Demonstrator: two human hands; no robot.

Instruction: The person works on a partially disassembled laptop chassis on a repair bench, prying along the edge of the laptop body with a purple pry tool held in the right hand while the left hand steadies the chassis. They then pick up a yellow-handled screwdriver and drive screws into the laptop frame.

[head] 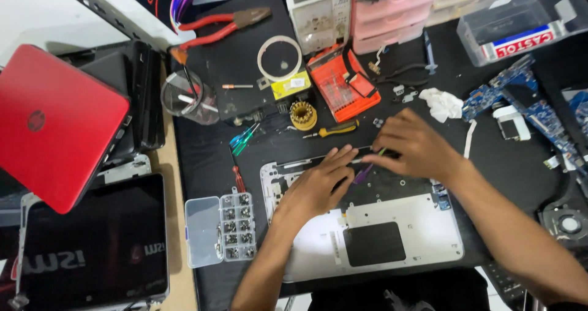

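Head view is showing the right hand (411, 144) curling its fingers (381, 158) shut around a thin tool with a green and purple handle (366, 170), pinching it near the top and angling it down into the far edge of an opened silver laptop base (422, 237). The left hand (318, 185) is lying flat beside it, its fingers (342, 159) stretching out straight and pressing on the same far edge of the base, gripping nothing; the two hands are nearly touching at the fingertips. The base is sitting near the front middle of a black work mat (202, 158), with a dark rectangular touchpad (373, 243) showing in its pale inner face. Just beyond the hands a yellow-handled screwdriver (334, 129) is lying on the mat, and past that an orange bit case (342, 81) is standing open beside a small brass-coloured round holder (302, 115). Left of the base a clear compartment box of screws (220, 230) is resting with its lid folded open, and a red-handled screwdriver (238, 177) is lying just above it. Farther left a red laptop (55, 124) is leaning on a stack of dark ones. To the right, a crumpled white tissue (444, 103) and blue circuit boards (520, 100) are lying well apart from the hands, and red-handled pliers (217, 26) are resting at the far side.
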